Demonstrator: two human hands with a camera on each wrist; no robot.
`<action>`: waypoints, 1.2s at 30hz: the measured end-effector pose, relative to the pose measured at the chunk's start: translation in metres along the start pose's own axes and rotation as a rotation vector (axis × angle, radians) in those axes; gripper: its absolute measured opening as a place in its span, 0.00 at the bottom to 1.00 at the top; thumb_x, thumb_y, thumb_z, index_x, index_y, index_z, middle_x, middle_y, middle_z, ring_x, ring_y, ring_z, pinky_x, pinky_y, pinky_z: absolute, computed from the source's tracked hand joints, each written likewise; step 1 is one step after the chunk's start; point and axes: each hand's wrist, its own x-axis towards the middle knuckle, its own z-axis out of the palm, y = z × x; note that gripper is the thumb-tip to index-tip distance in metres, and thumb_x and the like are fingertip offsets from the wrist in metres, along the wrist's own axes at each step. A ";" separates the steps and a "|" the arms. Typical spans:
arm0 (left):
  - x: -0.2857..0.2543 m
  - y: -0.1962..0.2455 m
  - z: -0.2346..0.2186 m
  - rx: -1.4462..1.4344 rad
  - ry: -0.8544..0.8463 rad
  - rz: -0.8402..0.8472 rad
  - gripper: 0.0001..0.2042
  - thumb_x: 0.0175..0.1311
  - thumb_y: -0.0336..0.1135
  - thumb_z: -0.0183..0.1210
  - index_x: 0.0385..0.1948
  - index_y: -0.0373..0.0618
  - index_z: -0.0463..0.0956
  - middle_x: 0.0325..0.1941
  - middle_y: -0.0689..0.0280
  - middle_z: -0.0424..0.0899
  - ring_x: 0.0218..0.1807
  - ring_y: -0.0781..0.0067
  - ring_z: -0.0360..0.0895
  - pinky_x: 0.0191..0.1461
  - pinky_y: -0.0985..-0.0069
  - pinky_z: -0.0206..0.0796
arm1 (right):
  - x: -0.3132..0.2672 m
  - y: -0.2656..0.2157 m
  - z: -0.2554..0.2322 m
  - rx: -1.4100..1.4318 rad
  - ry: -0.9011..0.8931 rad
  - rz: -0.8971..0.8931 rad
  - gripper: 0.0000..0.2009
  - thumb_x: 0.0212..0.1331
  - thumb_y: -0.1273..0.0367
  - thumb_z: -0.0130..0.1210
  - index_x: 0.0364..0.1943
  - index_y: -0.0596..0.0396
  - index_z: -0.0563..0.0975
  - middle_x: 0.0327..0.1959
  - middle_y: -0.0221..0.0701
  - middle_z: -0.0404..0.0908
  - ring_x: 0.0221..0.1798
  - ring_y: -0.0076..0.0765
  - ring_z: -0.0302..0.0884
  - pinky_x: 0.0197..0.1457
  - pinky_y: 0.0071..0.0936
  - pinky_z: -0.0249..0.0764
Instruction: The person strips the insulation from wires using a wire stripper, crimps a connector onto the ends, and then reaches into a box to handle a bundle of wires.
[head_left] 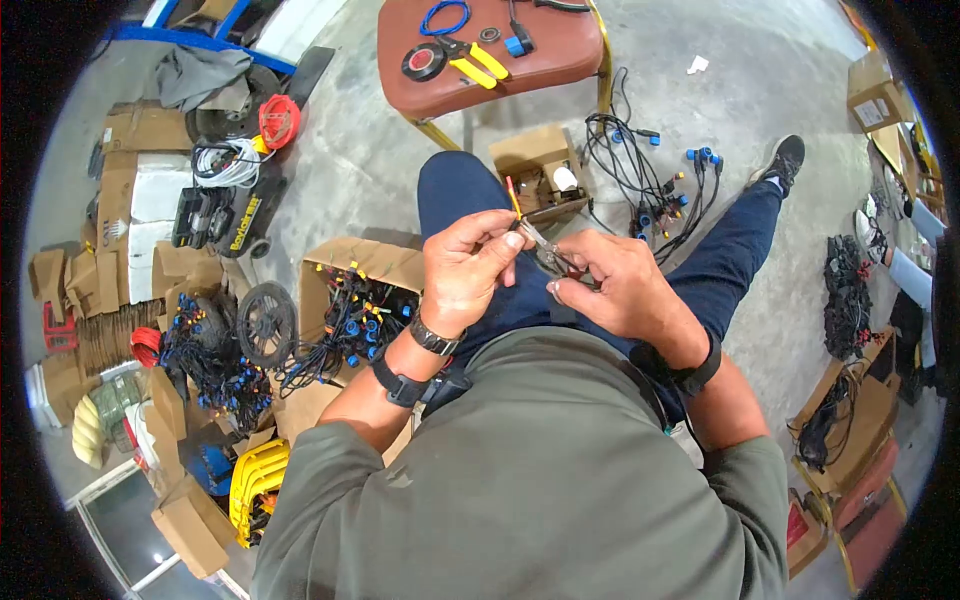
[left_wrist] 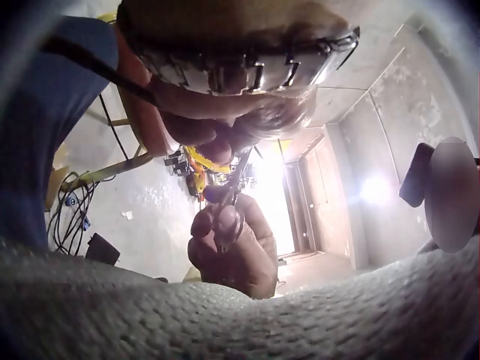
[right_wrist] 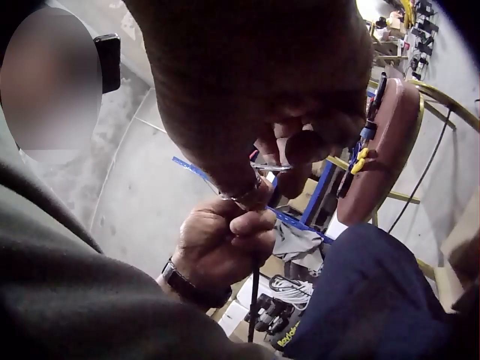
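My left hand (head_left: 465, 270) pinches a black cable (right_wrist: 253, 300) between thumb and fingers, over my lap. Thin red and yellow wire ends (head_left: 514, 195) stick out past its fingertips. In my right hand (head_left: 625, 285) is a pair of metal scissors (head_left: 543, 243), with fingers curled at the handle loops. The blades point at the left fingertips and overlap the wires in the head view. From the left wrist, the right hand (left_wrist: 236, 251) shows below the scissors (left_wrist: 241, 171). Where the blades meet the wire is hidden by fingers.
A brown padded stool (head_left: 550, 60) ahead bears yellow-handled wire strippers (head_left: 480, 65), black tape (head_left: 424, 62) and a blue cable coil (head_left: 445, 16). Black cables (head_left: 625, 165) lie on the floor beside a small cardboard box (head_left: 530, 150). A box of connectors (head_left: 340, 260) stands at left.
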 end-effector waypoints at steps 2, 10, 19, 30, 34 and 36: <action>-0.002 -0.001 0.000 -0.006 0.012 -0.004 0.11 0.64 0.27 0.61 0.47 0.37 0.78 0.35 0.58 0.86 0.22 0.80 0.74 0.22 0.83 0.63 | -0.002 0.000 -0.002 0.005 -0.002 0.014 0.13 0.48 0.69 0.66 0.37 0.56 0.77 0.26 0.37 0.81 0.29 0.44 0.82 0.32 0.36 0.76; -0.003 -0.003 0.000 0.032 0.022 0.012 0.12 0.64 0.27 0.62 0.47 0.37 0.78 0.34 0.61 0.86 0.21 0.84 0.71 0.21 0.86 0.61 | 0.000 -0.004 0.000 0.057 -0.014 0.046 0.13 0.48 0.69 0.66 0.37 0.57 0.77 0.27 0.38 0.81 0.29 0.45 0.82 0.33 0.35 0.76; -0.005 -0.002 0.001 -0.056 -0.002 0.012 0.12 0.64 0.26 0.62 0.48 0.36 0.78 0.37 0.61 0.86 0.24 0.87 0.71 0.23 0.87 0.61 | -0.006 0.002 0.006 0.169 -0.025 0.075 0.15 0.48 0.74 0.68 0.39 0.58 0.76 0.18 0.27 0.72 0.18 0.19 0.63 0.21 0.23 0.59; -0.003 0.002 -0.001 -0.048 -0.065 0.012 0.12 0.66 0.28 0.59 0.49 0.36 0.77 0.40 0.58 0.86 0.21 0.87 0.67 0.21 0.86 0.59 | -0.007 0.001 0.008 0.327 -0.080 0.163 0.13 0.52 0.75 0.66 0.40 0.57 0.77 0.24 0.26 0.75 0.23 0.18 0.66 0.26 0.22 0.64; -0.003 0.005 0.000 -0.048 -0.074 0.019 0.12 0.66 0.28 0.59 0.49 0.35 0.78 0.40 0.58 0.86 0.20 0.86 0.67 0.21 0.86 0.59 | -0.006 0.001 0.008 0.333 -0.085 0.155 0.12 0.52 0.75 0.66 0.40 0.57 0.77 0.23 0.26 0.76 0.24 0.17 0.67 0.26 0.22 0.65; -0.003 0.004 0.001 -0.052 -0.066 0.037 0.12 0.66 0.29 0.59 0.49 0.35 0.78 0.40 0.58 0.86 0.20 0.86 0.67 0.21 0.86 0.59 | -0.006 0.002 0.007 0.303 -0.081 0.130 0.12 0.52 0.75 0.66 0.40 0.57 0.77 0.23 0.26 0.77 0.24 0.17 0.67 0.27 0.22 0.65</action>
